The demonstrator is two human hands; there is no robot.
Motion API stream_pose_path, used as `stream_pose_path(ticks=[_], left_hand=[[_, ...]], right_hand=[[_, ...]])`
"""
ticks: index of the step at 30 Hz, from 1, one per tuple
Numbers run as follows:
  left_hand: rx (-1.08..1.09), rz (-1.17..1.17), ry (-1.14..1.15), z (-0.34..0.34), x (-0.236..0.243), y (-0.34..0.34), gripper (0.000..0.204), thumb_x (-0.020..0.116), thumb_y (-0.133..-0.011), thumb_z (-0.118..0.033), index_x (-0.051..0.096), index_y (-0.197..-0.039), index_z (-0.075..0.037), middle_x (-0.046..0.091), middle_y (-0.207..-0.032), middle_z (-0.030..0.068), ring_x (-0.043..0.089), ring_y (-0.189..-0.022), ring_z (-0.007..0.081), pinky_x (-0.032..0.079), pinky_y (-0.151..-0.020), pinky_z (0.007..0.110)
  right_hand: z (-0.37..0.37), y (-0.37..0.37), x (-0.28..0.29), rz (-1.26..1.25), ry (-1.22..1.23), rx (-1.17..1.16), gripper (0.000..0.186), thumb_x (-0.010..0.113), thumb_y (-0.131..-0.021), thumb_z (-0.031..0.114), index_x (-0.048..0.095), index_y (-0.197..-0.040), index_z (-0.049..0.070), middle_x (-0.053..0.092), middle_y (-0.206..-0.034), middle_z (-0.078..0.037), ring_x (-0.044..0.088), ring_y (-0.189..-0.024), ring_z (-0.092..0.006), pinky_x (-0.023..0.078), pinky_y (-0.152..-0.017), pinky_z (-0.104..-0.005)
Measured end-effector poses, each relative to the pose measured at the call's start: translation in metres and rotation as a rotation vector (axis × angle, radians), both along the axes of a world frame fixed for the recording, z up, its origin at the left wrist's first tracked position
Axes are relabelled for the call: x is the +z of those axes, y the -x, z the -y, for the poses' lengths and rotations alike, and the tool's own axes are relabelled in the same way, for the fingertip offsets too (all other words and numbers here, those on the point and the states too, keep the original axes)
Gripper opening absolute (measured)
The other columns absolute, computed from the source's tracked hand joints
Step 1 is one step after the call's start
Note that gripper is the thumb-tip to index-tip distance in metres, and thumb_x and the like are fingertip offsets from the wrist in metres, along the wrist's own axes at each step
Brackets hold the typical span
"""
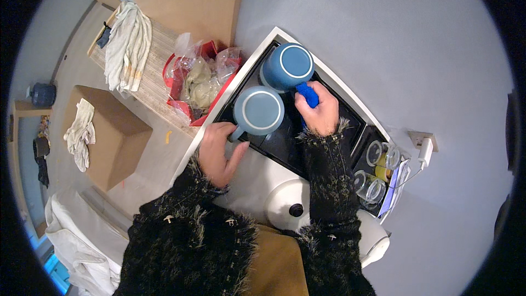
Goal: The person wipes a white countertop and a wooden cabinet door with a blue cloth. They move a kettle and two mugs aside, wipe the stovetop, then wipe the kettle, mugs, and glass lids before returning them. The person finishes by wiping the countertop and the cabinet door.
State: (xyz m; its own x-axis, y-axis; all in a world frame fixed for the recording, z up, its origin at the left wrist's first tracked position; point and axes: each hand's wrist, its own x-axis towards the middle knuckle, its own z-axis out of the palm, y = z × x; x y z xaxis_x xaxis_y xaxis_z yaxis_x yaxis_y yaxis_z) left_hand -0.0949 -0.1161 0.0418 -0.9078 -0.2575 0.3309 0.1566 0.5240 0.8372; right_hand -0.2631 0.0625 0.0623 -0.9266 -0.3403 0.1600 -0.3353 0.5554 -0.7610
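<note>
Leftmost, a cardboard box (112, 131) with a pale rag (80, 131) draped on it; above, a towel (129, 46) on a striped runner. Red basket (181, 85) of clear bags just beside the black tray (285, 142). Left hand (219, 153) pinches the handle of the nearer blue mug (258, 111), which sits upside down at the tray's left end. Second blue mug (287, 67), also inverted, touches it from behind. Right hand (320, 111) clenched around this mug's bright blue handle. White kettle (293, 200) below the tray. Upturned glasses (378, 170) at the right end; wall socket (423, 141) beyond.
</note>
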Motion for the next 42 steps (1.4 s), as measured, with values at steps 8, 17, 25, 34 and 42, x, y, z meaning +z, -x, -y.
stream_pose_path(ticks=[8, 17, 25, 34, 42], left_hand=[[0.016, 0.079, 0.010, 0.000, -0.003, -0.004, 0.009, 0.056, -0.086, -0.007, 0.055, -0.086, 0.002, 0.055, -0.085, 0.0164, 0.051, -0.082, 0.0328, 0.040, -0.077, 0.039], [0.095, 0.037, -0.138, -0.013, -0.005, -0.003, 0.011, 0.064, -0.083, -0.008, 0.060, -0.085, 0.002, 0.058, -0.085, 0.0156, 0.053, -0.089, 0.0317, 0.043, -0.080, 0.037], [0.015, 0.026, -0.198, -0.033, -0.015, -0.007, 0.007, 0.064, -0.084, -0.007, 0.061, -0.088, -0.002, 0.059, -0.091, 0.0131, 0.055, -0.093, 0.0292, 0.043, -0.085, 0.037], [-0.066, -0.033, -0.122, -0.054, -0.012, -0.008, 0.022, 0.067, -0.078, -0.005, 0.063, -0.098, 0.002, 0.060, -0.100, 0.0131, 0.053, -0.095, 0.0314, 0.043, -0.086, 0.040], [0.036, -0.076, -0.133, -0.042, -0.013, 0.001, 0.023, 0.068, -0.077, -0.006, 0.063, -0.098, 0.001, 0.061, -0.100, 0.0117, 0.053, -0.095, 0.0305, 0.044, -0.085, 0.039]], right_hand=[[-0.003, -0.002, 0.005, 0.060, -0.035, 0.081, 0.019, 0.064, -0.076, 0.017, 0.062, -0.090, 0.005, 0.061, -0.075, -0.017, 0.061, -0.065, -0.0305, 0.048, -0.063, -0.0348], [-0.004, -0.003, 0.010, 0.006, -0.064, -0.011, 0.033, 0.072, -0.076, 0.024, 0.062, -0.101, 0.005, 0.064, -0.091, -0.018, 0.064, -0.083, -0.0346, 0.050, -0.073, -0.0375], [-0.029, -0.052, 0.039, 0.088, -0.064, 0.041, 0.056, 0.080, -0.071, 0.028, 0.059, -0.117, 0.003, 0.065, -0.098, -0.018, 0.065, -0.087, -0.0248, 0.050, -0.079, -0.0344], [-0.008, -0.076, 0.003, 0.399, 0.149, 0.200, 0.076, 0.079, -0.073, 0.019, 0.041, -0.135, -0.001, 0.060, -0.118, -0.015, 0.056, -0.110, -0.0173, 0.042, -0.096, -0.0312], [0.014, -0.069, 0.006, 0.406, 0.210, 0.227, 0.069, 0.074, -0.076, 0.011, 0.039, -0.135, -0.004, 0.058, -0.119, -0.013, 0.054, -0.109, -0.0167, 0.041, -0.096, -0.0299]])
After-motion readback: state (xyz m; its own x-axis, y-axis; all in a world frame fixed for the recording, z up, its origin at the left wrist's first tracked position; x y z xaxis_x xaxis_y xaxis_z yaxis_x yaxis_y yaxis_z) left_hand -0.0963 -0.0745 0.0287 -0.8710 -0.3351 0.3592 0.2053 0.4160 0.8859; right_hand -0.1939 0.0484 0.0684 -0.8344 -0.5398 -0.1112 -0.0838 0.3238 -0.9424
